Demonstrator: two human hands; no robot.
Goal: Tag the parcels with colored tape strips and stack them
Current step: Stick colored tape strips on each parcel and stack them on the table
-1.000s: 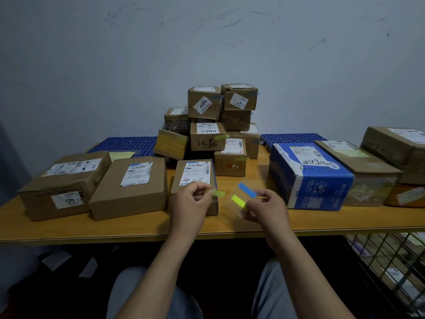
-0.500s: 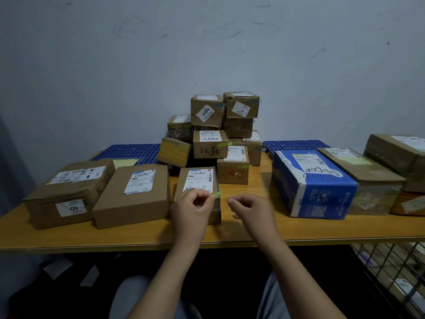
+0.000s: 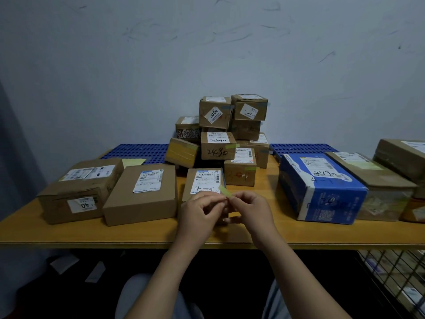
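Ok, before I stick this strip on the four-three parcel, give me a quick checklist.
1. Strip gripped: ok, left hand and right hand both pinch the yellow-green tape strip.
2. Parcel within reach: ok, the 4-3 parcel lies just behind the hands on the table.
3. Bare cardboard for the tag: ok, free beside its label.
4. Sticky side down: cannot tell.
5. Stack at the wall steady: cannot tell.
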